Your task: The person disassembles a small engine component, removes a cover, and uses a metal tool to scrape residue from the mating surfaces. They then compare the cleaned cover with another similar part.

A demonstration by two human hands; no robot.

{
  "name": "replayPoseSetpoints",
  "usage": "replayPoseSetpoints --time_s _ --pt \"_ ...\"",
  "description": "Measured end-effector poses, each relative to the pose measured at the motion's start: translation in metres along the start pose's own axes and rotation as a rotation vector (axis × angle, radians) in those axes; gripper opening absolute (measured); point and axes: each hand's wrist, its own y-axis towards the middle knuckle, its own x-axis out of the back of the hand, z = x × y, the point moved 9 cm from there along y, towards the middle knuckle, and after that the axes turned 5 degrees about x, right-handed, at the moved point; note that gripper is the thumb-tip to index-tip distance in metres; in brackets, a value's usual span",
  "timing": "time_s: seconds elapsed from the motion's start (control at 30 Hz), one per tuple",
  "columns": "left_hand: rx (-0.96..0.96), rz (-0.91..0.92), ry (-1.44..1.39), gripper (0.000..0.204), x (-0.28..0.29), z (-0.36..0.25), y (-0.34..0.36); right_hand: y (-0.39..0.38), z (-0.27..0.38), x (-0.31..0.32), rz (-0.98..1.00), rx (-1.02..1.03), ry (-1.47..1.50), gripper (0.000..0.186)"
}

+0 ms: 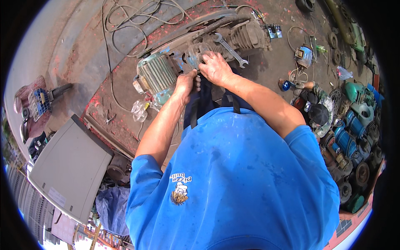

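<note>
Left hand: the left hand [188, 85] is at the near side of the machine, fingers curled well in and thumb toward the forefinger; whether it pinches anything small cannot be told.
Right hand: the right hand [214, 68] lies back-up over the pump housing [194, 55], fingers bent down and partly closed; what the fingertips have hold of is hidden.
Electric motor: the green, finned electric motor [156, 75] lies on the ground just left of both hands, paint worn, with the housing at its right end.
Finned cylinder: a dusty finned cylinder [246, 35] sits beyond the right hand, farther along to the right.
Wrench: a double-ended steel wrench [233, 51] rests at a slant between the right hand and the cylinder.
Ground at left: a long loose cable [111, 75], a crumpled clear bag [139, 110] near the motor, and pliers [109, 117] with spread handles.
Lower left: a large grey cabinet [71, 166] beside a blue tarp [113, 208].
Right side: a small blue motor [305, 56], and farther down a heap of motors and castings [346, 139].
Clothing: a blue T-shirt [233, 175], with damp-looking marks.
</note>
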Motion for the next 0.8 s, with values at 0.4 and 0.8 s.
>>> replayPoseSetpoints --time_s 0.4,0.8 --pt "0.031 -0.060 -0.097 0.025 0.019 -0.011 0.026 0.000 -0.001 0.000 -0.066 0.003 -0.015 0.015" --pt "0.177 0.013 -0.042 0.020 0.014 0.003 0.000 0.001 -0.001 -0.006 -0.038 0.011 -0.020 0.011"
